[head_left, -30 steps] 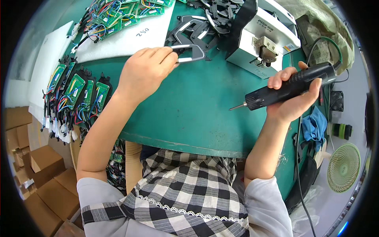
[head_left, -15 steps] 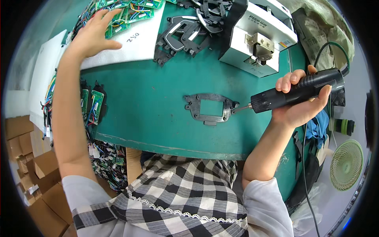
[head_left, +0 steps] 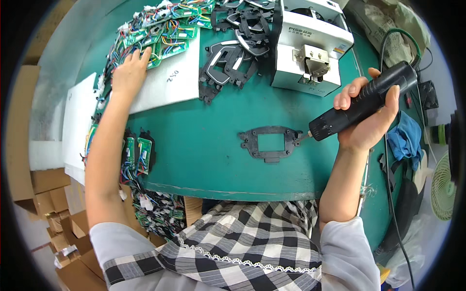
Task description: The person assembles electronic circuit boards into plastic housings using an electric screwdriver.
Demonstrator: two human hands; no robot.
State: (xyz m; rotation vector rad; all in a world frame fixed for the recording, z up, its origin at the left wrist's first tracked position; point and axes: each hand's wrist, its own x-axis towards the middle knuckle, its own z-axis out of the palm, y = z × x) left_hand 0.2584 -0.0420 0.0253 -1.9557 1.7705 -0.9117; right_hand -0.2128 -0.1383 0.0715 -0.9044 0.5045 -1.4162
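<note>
My right hand [head_left: 365,130] is closed around a black electric screwdriver [head_left: 361,102], its fingers over the barrel and the thumb along the near side. The thin bit points left and meets the right end of a black plastic frame [head_left: 270,154], which lies flat with a rectangular opening in its middle. At the far left, my left hand [head_left: 130,73] bends its fingers onto a green circuit board [head_left: 154,57] at the near side of a wired pile. The thumb and the fingers' undersides are hidden.
White foam sheet [head_left: 165,94] lies under the boards. Black frames with silver trim [head_left: 221,63] are heaped beside a white screw feeder [head_left: 306,53]. Two wired boards [head_left: 144,155] lie near the left edge. The screwdriver's cable [head_left: 392,208] hangs at the right, by a blue cloth [head_left: 405,138].
My left hand was spread above the board pile; now its fingers are down on a board. My right hand keeps the screwdriver at the frame's right end. The whole view has shifted.
</note>
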